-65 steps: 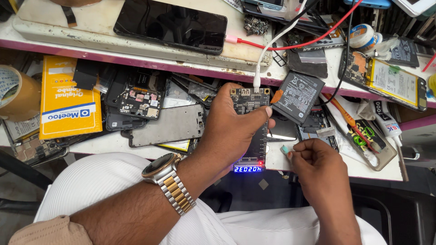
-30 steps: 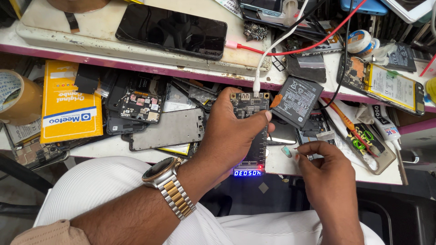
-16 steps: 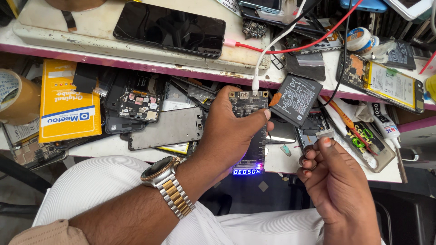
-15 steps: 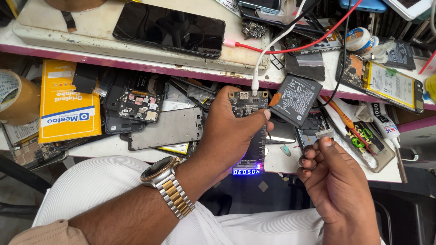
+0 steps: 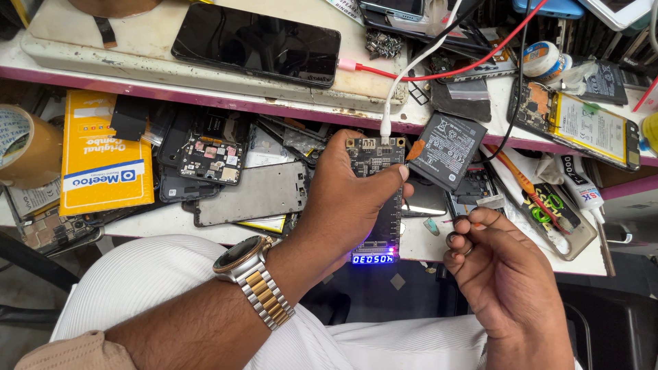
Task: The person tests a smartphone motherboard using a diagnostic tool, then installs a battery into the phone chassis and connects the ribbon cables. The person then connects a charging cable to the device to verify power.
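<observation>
Head view shows the left hand (image 5: 349, 199) gripping a black circuit board (image 5: 375, 199) and battery (image 5: 447, 151), right hand (image 5: 493, 267) pinching tweezers (image 5: 450, 205), above a phone-part-strewn bench (image 5: 205, 223).

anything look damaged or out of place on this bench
Yes. Stripped phone parts lie heaped in the tray below the shelf: a bare metal frame and an exposed circuit board. The battery clipped to the tester board in the left hand hangs tilted off its edge.
</observation>
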